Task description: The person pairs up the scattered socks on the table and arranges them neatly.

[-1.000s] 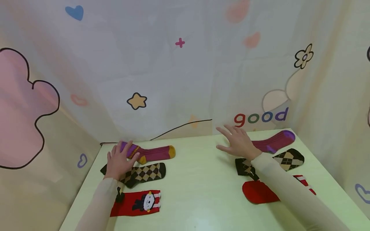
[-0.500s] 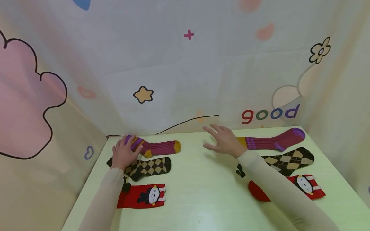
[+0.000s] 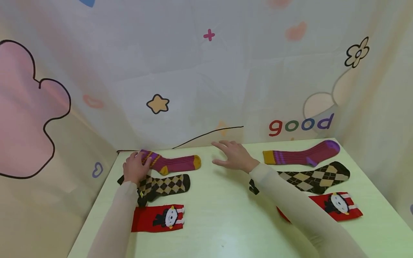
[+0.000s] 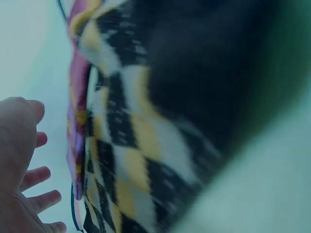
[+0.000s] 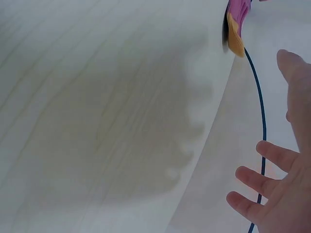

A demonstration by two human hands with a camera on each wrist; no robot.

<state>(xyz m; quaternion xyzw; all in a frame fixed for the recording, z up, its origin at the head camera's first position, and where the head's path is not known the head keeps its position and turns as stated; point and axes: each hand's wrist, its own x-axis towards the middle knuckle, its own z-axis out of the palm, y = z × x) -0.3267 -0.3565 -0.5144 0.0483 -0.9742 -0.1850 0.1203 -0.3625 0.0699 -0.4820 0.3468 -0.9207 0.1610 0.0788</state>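
Note:
My left hand [image 3: 134,167] is at the cuff end of a maroon sock [image 3: 179,164] with mustard heel and toe at the back left. Its fingers [image 4: 41,201] are spread in the left wrist view, beside the sock; whether they touch it I cannot tell. Under that wrist lies a black-and-tan argyle sock [image 3: 169,185]. My right hand [image 3: 235,156] hovers over the back middle of the table, fingers apart and holding nothing. To its right lies another maroon sock [image 3: 293,157], with purple heel and toe and a mustard cuff.
A red sock [image 3: 146,219] with a bear face lies at the front left of the pale table [image 3: 219,200]. On the right are a second argyle sock [image 3: 322,177] and a second red one [image 3: 338,206], partly under the right sleeve. A printed curtain [image 3: 193,79] stands behind.
My right hand has moved left, away from the right maroon sock, uncovering its mustard cuff. My left hand stays by the left maroon sock, its fingers drawn in slightly. The head view has shifted.

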